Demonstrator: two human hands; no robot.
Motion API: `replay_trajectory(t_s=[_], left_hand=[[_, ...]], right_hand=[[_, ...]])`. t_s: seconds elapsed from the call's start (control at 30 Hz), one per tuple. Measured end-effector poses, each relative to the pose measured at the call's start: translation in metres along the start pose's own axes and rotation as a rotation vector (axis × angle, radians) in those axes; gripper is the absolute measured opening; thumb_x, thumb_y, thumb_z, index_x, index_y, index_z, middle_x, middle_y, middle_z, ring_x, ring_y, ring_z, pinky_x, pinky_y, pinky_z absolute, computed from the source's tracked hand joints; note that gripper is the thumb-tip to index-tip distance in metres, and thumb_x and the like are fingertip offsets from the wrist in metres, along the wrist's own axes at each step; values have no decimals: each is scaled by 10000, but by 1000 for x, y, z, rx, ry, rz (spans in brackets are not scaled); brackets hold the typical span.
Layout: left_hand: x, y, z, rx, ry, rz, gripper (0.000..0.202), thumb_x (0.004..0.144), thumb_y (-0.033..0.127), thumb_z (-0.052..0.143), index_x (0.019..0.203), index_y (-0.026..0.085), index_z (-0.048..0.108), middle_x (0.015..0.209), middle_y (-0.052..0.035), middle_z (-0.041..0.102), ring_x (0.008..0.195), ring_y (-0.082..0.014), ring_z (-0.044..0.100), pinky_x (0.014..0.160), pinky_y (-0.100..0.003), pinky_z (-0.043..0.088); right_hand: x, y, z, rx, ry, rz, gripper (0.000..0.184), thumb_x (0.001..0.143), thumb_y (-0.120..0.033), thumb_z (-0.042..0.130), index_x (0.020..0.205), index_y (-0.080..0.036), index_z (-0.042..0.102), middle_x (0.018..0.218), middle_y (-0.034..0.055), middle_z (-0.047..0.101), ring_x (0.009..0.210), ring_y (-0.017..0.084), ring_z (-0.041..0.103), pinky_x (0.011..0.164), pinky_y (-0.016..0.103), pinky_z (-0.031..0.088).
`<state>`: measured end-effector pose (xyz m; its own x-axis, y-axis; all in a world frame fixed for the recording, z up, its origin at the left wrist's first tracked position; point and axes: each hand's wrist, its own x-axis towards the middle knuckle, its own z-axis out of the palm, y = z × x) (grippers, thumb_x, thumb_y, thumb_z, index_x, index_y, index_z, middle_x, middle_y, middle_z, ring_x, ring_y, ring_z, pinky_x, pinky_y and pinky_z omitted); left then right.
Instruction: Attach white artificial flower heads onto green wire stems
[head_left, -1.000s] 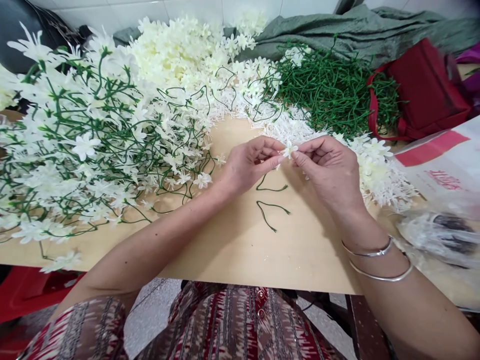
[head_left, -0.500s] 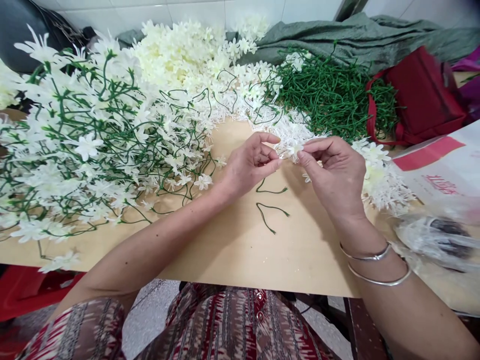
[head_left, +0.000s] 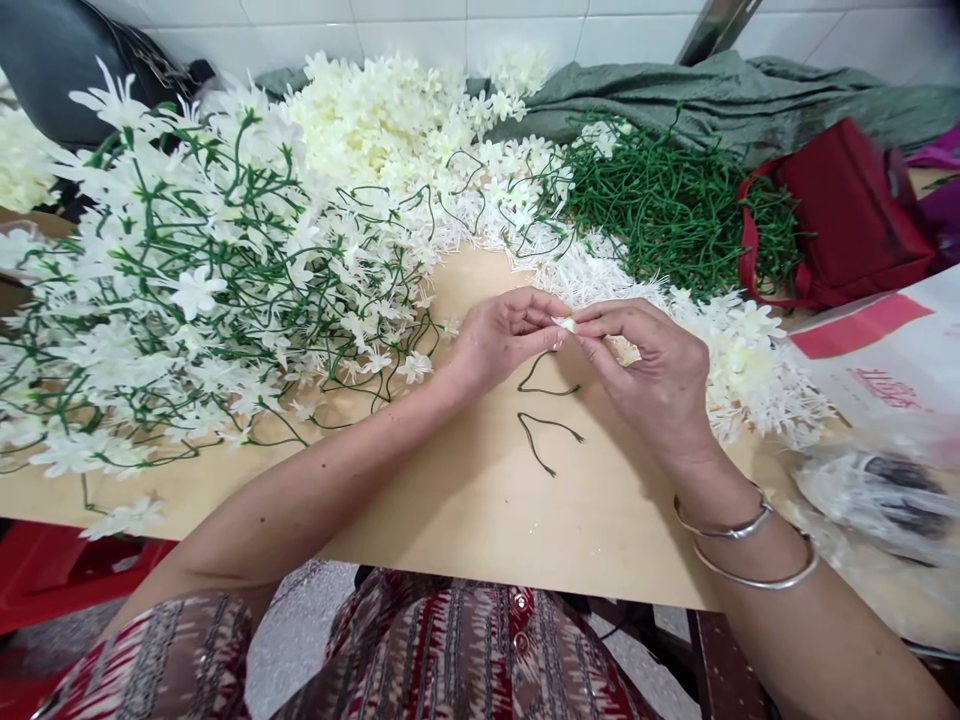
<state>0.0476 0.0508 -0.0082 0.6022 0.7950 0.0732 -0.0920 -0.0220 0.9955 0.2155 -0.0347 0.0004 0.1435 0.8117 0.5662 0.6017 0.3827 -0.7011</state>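
Observation:
Between the fingertips of both hands is a small white artificial flower (head_left: 565, 323), mostly hidden by the fingers. My left hand (head_left: 510, 335) pinches it from the left, and my right hand (head_left: 649, 365) pinches it from the right. Below the hands, a few bent green stems (head_left: 540, 425) lie on the tabletop. Just beyond the fingers spreads a heap of thin white stamens (head_left: 592, 268). To the left rises a big pile of white flowers on green stems (head_left: 247, 270).
Cream flower heads (head_left: 367, 120) are heaped at the back. A mass of green stems (head_left: 660, 200) lies beside a dark red bag (head_left: 855, 215). At the right are a white paper bag (head_left: 892, 350) and a clear plastic bag (head_left: 870, 490). The wooden tabletop (head_left: 480, 520) ends near my body.
My right hand has moved left and slightly down, bringing its fingertips to my left hand's. Both hands now meet at the small flower. The view has shifted slightly.

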Motion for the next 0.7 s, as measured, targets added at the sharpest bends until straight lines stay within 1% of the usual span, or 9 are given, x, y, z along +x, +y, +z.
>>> replay_trajectory(t_s=[0.07, 0.2, 0.3, 0.33, 0.4, 0.47, 0.53, 0.63, 0.7], left_hand=[[0, 0, 0, -26, -4, 9, 132, 875, 218, 811, 932, 156, 709, 804, -5, 745, 760, -119, 713, 778, -269, 572], [-1, -3, 4, -110, 25, 10, 288, 825, 372, 888, 896, 159, 707, 784, -9, 747, 752, -126, 707, 731, -264, 557], [-1, -7, 7, -218, 74, 9, 387, 751, 450, 935, 851, 164, 696, 783, 4, 741, 726, -107, 674, 735, -255, 542], [-2, -7, 8, -247, 86, 2, 398, 736, 459, 943, 843, 165, 697, 787, 6, 740, 724, -104, 665, 739, -256, 536], [-2, -7, 9, -291, 93, -14, 398, 726, 466, 948, 841, 169, 709, 803, 5, 739, 740, -107, 660, 753, -265, 525], [-3, -6, 10, -312, 88, -23, 390, 725, 474, 948, 825, 172, 723, 811, 0, 735, 766, -118, 661, 782, -284, 524], [-5, -5, 12, -302, 94, -32, 383, 720, 480, 951, 797, 173, 734, 795, -1, 726, 772, -125, 655, 811, -303, 528], [-7, -3, 16, -284, 152, -22, 380, 704, 479, 963, 783, 174, 751, 794, -2, 726, 770, -127, 646, 821, -312, 536], [-8, -3, 19, -300, 209, 23, 389, 685, 482, 975, 785, 175, 759, 826, -6, 738, 780, -127, 647, 802, -303, 544]], right_hand=[[-1, 1, 0, -48, -3, -38, 193, 937, -173, 690, 842, -339, 721, 971, 15, 804, 963, 252, 763, 925, 490, 608], [-3, 0, 2, -118, 18, -108, 191, 959, -155, 672, 888, -325, 721, 1000, 15, 818, 977, 241, 779, 922, 472, 606], [-3, -3, 4, -150, 68, -158, 86, 961, -225, 715, 992, -304, 730, 1007, 23, 824, 971, 239, 788, 914, 450, 624], [-3, -3, 5, -166, 73, -177, 96, 953, -258, 740, 1041, -295, 732, 1021, 30, 826, 968, 240, 788, 905, 440, 629], [-3, -3, 6, -204, 75, -206, 183, 936, -300, 777, 1112, -281, 732, 1052, 44, 828, 969, 241, 786, 896, 428, 633], [-2, -2, 6, -231, 74, -221, 172, 945, -290, 773, 1115, -283, 741, 1057, 42, 830, 977, 238, 786, 904, 424, 633], [-2, -1, 6, -224, 88, -232, 130, 960, -241, 753, 1082, -286, 753, 1039, 31, 834, 978, 230, 789, 913, 421, 634], [-2, -1, 7, -162, 109, -229, 142, 957, -187, 749, 1057, -287, 760, 1023, 22, 834, 965, 217, 791, 919, 416, 634], [-2, -2, 8, -96, 112, -179, 130, 945, -203, 762, 1044, -286, 760, 1023, 23, 829, 975, 219, 787, 941, 427, 631]])
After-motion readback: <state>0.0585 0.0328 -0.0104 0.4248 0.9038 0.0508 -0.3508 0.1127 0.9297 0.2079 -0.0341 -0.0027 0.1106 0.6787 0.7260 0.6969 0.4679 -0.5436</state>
